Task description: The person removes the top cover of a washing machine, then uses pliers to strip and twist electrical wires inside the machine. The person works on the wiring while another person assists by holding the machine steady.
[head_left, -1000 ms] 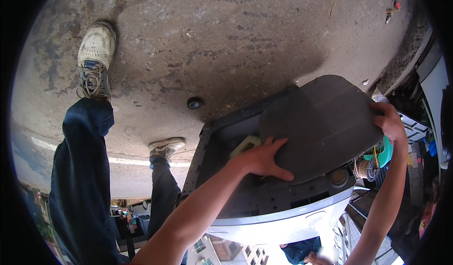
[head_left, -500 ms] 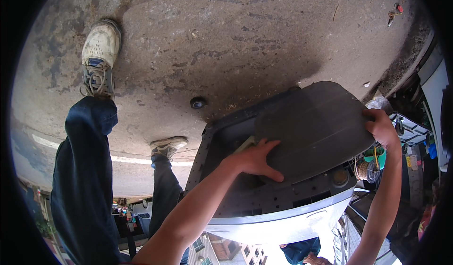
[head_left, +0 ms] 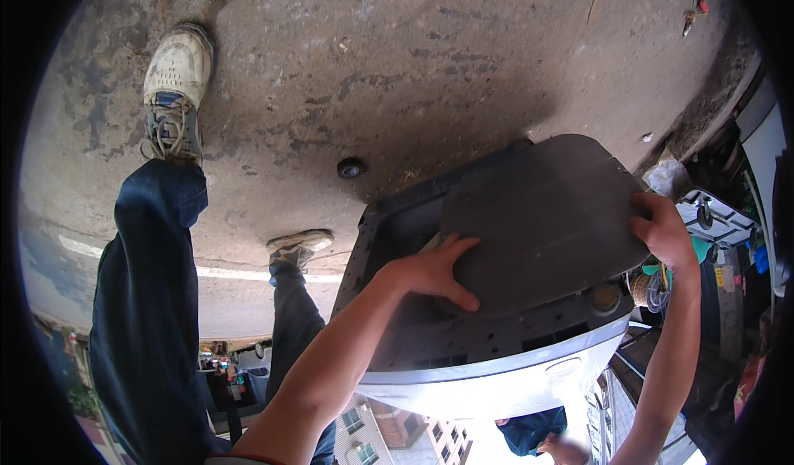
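A flat dark grey panel [head_left: 542, 225] with rounded corners lies over the black, hollow upper part of a box-like unit [head_left: 513, 333], whose lower body is white. My left hand [head_left: 430, 273] grips the panel's left edge, with its thumb and fingers parted on the top face. At the right edge, my right hand [head_left: 666, 227] is closed round the panel, its fingertips partly hidden. To the left of the panel, a dark opening shows inside the black frame. A round knob-like part [head_left: 606, 299] sits near the frame's right corner.
A small black wheel-like piece [head_left: 351, 167] is on the stained concrete. Two pale shoes [head_left: 178, 72] stand on the left. Tools, a rope coil [head_left: 642, 286] and a clear plastic bag [head_left: 667, 177] crowd the right. Another person's dark clothing [head_left: 533, 430] shows at the bottom.
The panel has slid a little to the left over the frame, with both hands still on it. A pale green strip near my left hand is now mostly covered. The whole view has shifted slightly.
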Motion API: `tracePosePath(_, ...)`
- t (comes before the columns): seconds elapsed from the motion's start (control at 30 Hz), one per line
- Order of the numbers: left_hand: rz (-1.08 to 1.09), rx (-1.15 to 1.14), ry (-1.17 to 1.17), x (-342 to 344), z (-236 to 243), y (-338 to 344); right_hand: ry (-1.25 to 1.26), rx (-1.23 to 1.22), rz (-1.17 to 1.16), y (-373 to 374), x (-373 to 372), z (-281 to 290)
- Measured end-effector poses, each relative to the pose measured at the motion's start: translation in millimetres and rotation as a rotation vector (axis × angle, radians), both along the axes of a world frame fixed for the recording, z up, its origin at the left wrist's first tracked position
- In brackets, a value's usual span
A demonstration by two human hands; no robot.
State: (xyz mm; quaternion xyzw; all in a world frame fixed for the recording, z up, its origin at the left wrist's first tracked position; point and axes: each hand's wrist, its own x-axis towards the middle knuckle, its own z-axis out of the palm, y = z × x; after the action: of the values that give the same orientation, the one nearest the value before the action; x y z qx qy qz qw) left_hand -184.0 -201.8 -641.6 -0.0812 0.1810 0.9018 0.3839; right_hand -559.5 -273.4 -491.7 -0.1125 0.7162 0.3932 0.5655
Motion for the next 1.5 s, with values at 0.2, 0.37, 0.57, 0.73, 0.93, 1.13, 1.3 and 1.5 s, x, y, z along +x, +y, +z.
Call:
tracePosePath(0.2, -0.014, -0.009, -0.034, 9.2, 1.5, -3.1, 0.085, -0.111, 0.101, 16.0, 17.8, 10.1)
tracePosePath(0.37, -0.04, 0.003, -0.047, 16.8, 1.6, -5.7, 0.054, -0.048, 0.061, 7.8, 24.5, 3.0)
tracePosePath(0.57, -0.064, 0.032, -0.029, 32.2, -2.6, -3.8, 0.041, -0.046, 0.088, 22.3, 30.9, 0.3)
tracePosePath(0.73, -0.03, 0.01, -0.045, 44.0, -0.8, 3.9, 0.034, 0.007, 0.116, 13.6, 46.5, -6.4)
tracePosePath(0.93, -0.04, 0.038, -0.075, 57.6, -2.6, -8.9, -0.074, 0.024, 0.105, 12.2, 63.6, -10.8)
tracePosePath(1.13, -0.052, 0.036, -0.104, 70.8, -2.2, -7.7, -0.175, 0.047, 0.184, 8.7, 68.4, -16.2)
tracePosePath(1.3, -0.063, 0.032, -0.115, 73.2, -2.0, -2.9, -0.012, 0.113, 0.29, 23.2, 53.6, -29.9)
tracePosePath(1.5, -0.071, 0.025, -0.118, 75.8, -1.9, -2.8, -0.023, -0.038, 0.358, 25.2, 56.8, -43.6)
